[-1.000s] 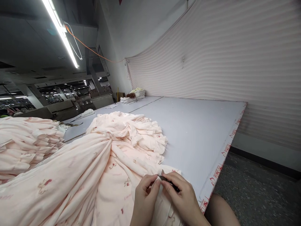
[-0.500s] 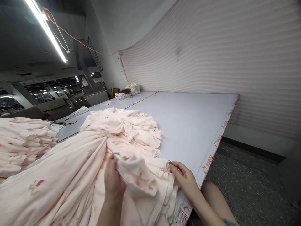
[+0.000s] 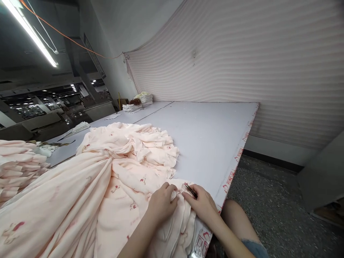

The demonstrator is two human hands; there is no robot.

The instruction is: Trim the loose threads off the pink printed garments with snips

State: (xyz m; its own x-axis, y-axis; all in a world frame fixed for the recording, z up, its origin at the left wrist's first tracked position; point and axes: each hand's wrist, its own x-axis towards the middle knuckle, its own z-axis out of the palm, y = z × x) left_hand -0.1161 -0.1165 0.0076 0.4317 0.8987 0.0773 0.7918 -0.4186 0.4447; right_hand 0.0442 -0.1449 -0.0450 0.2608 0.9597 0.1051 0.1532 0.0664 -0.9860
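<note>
A large heap of pale pink fabric with small red and brown printed figures lies gathered across the table. My left hand is closed on the fabric near its right-hand edge, with a bit bunched at the fingertips. Close beside it, my right hand is closed around small dark thread snips, whose tips point up and to the left. Its thumb and fingertips are at the same fabric edge; whether they also pinch the cloth I cannot tell. Layered fabric edges hang below both hands.
The grey table has a taped right edge with red print. A second pink fabric pile is at the left. Folded cloth stacks stand at the far end. A striped sheet hangs behind, and my knee is beside the table.
My left hand has moved right, from a lifted flap of fabric to the edge beside my right hand. That flap is down now. The view has shifted slightly to the right.
</note>
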